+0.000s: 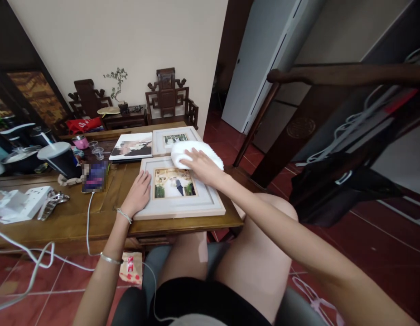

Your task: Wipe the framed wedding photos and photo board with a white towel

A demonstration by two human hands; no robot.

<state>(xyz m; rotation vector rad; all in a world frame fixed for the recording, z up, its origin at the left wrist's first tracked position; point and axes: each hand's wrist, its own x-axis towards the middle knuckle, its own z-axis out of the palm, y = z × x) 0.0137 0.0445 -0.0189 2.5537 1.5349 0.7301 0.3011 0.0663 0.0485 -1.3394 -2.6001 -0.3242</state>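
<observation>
A framed photo (177,188) with a pale wooden border and white mat lies flat on the wooden table, close to its front edge. My left hand (140,189) rests on the frame's left side, fingers stretched out and lying flat. At the frame's upper right, my right hand (200,162) is closed on a white fluffy cloth (186,149), pressing down over the corner. The cloth hides that corner and part of a second framed photo (175,138) behind it. A photo album (133,146) lies at the left of the second frame.
On the table's left are a lidded cup (60,158) with a straw, a phone (94,175) on a charging cable and a white power strip (29,203). A wooden chair (298,122) stands at the right. A paper bag (131,267) is below the table.
</observation>
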